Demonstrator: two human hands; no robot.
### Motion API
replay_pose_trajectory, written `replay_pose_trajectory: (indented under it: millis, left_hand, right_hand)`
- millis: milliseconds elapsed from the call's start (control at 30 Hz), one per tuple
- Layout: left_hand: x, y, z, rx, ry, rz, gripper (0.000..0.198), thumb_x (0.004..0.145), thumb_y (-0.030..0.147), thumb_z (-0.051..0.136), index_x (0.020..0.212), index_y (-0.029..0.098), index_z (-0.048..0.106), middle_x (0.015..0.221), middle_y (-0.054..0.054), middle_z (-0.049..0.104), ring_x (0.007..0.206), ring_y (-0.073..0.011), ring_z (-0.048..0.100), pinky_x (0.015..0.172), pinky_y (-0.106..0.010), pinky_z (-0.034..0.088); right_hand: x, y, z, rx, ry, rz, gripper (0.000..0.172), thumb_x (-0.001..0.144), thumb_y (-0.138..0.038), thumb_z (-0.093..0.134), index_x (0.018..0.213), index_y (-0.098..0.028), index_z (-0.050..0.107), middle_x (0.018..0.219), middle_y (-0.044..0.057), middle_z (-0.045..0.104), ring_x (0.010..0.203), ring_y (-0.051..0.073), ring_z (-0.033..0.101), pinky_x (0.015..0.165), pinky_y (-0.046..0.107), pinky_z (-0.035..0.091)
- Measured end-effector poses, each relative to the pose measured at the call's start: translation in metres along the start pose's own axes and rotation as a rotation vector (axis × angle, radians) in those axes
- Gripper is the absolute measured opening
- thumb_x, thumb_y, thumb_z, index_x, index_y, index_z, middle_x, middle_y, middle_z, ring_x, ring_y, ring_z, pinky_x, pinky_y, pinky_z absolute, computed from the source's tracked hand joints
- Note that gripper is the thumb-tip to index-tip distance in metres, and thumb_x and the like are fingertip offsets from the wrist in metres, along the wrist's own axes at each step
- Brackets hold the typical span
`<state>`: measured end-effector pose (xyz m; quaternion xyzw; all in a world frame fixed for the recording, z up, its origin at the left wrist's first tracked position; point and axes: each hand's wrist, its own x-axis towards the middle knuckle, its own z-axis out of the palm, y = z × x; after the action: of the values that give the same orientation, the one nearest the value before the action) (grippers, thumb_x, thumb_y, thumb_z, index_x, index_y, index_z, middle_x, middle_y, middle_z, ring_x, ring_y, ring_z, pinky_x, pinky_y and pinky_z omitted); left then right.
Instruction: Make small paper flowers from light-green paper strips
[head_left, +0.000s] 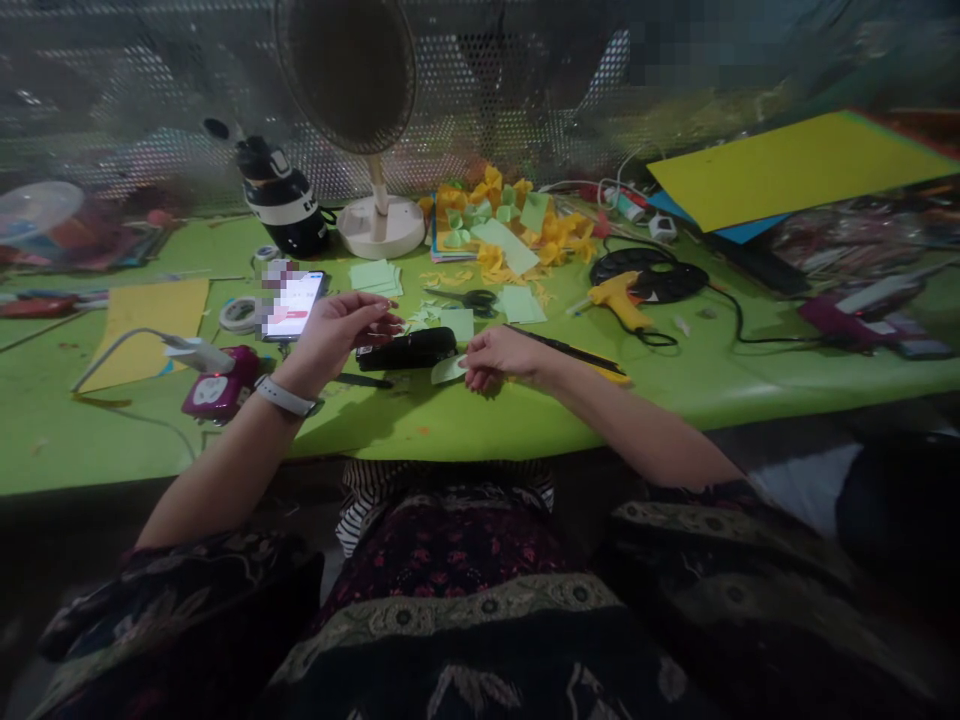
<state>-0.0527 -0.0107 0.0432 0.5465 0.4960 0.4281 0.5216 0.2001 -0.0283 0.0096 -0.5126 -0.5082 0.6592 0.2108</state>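
Note:
A small light green paper piece (448,372) is pinched between the fingertips of my right hand (501,357), low over the front of the table. My left hand (349,328) is raised to the left with its thumb and fingers drawn together; anything between them is too small to make out. Between my hands lies a black stapler (412,349). Behind it are green paper scraps (424,316), dark scissors (478,300) and two stacks of green paper squares, one at the left (376,277) and one at the right (523,304).
Yellow and green paper flowers (495,215) are heaped at the back. A yellow glue gun (621,300) sits right, near a long black tool (570,352). To the left are a lit phone (296,305), tape roll (240,314) and purple plug adapter (220,385). A fan (381,228) stands behind.

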Motion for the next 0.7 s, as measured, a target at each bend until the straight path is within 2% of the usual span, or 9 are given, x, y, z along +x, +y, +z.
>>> replay_pose_trajectory:
  millis: [133,267,367,500,700]
  left_hand:
    - [0.011,0.001,0.003,0.017,0.011,0.024,0.02,0.08,0.027,0.074,0.092,0.011,0.07,0.084,-0.009,0.076,0.078,-0.0169,0.074,0.078,-0.03,0.06]
    - [0.024,0.002,0.011,0.134,-0.064,0.095,0.023,0.078,0.031,0.077,0.091,0.013,0.071,0.089,-0.009,0.076,0.085,-0.0167,0.072,0.085,-0.032,0.057]
    - [0.036,0.002,0.02,0.367,-0.102,0.18,0.026,0.078,0.037,0.076,0.092,0.015,0.072,0.094,-0.008,0.075,0.089,-0.0187,0.068,0.088,-0.032,0.054]
    - [0.05,-0.002,0.034,0.617,-0.124,0.216,0.03,0.084,0.042,0.067,0.098,0.015,0.072,0.098,-0.009,0.073,0.095,-0.0224,0.064,0.094,-0.036,0.049]
    - [0.066,-0.014,0.055,0.738,-0.12,0.278,0.038,0.089,0.046,0.061,0.11,0.014,0.065,0.123,-0.015,0.065,0.12,-0.0282,0.056,0.108,-0.041,0.039]
  right_hand:
    - [0.004,-0.003,0.003,0.036,0.089,0.022,0.024,0.081,-0.007,0.072,0.063,-0.015,0.059,0.06,0.008,0.072,0.051,0.013,0.069,0.047,0.019,0.058]
    - [0.003,-0.003,0.007,0.056,0.161,0.026,0.026,0.084,-0.001,0.066,0.063,-0.014,0.059,0.059,0.007,0.071,0.05,0.012,0.068,0.047,0.019,0.058]
    - [0.004,-0.002,0.007,0.073,0.162,0.013,0.026,0.083,0.001,0.068,0.065,-0.014,0.059,0.058,0.006,0.071,0.049,0.012,0.068,0.045,0.017,0.056]
    - [0.008,-0.002,0.006,0.061,0.166,0.011,0.027,0.084,0.002,0.065,0.064,-0.014,0.058,0.057,0.007,0.072,0.048,0.012,0.067,0.046,0.018,0.058]
    - [0.016,-0.005,-0.001,0.02,0.132,-0.003,0.019,0.082,-0.002,0.072,0.068,-0.012,0.063,0.056,0.008,0.07,0.048,0.014,0.068,0.044,0.018,0.058]
